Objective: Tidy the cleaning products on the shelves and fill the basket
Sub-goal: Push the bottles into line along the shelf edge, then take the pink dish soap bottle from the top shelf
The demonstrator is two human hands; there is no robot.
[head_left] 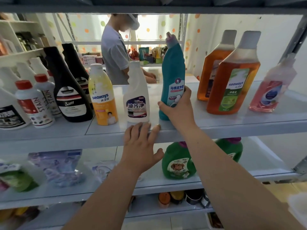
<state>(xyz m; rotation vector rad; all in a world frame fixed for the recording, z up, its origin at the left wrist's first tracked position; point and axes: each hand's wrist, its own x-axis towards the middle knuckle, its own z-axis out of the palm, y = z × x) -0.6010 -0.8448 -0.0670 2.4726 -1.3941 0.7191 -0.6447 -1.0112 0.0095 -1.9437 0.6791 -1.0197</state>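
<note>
Teal bottle (172,77) gripped low in right hand (177,110), fingers curled, left hand (139,146) fingers spread; a tilt could topple the white bottle (137,97).

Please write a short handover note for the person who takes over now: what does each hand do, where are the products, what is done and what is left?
Right hand: grips the teal bottle low on its body; the bottle is about upright on the upper shelf.
Left hand: holds nothing; fingers rest on that shelf's front edge.
Neighbours: white bottle to the left, amber bottles to the right.
Done: the bottles there stand upright in a row.
Left: place the teal bottle. The basket is not in view.
</note>
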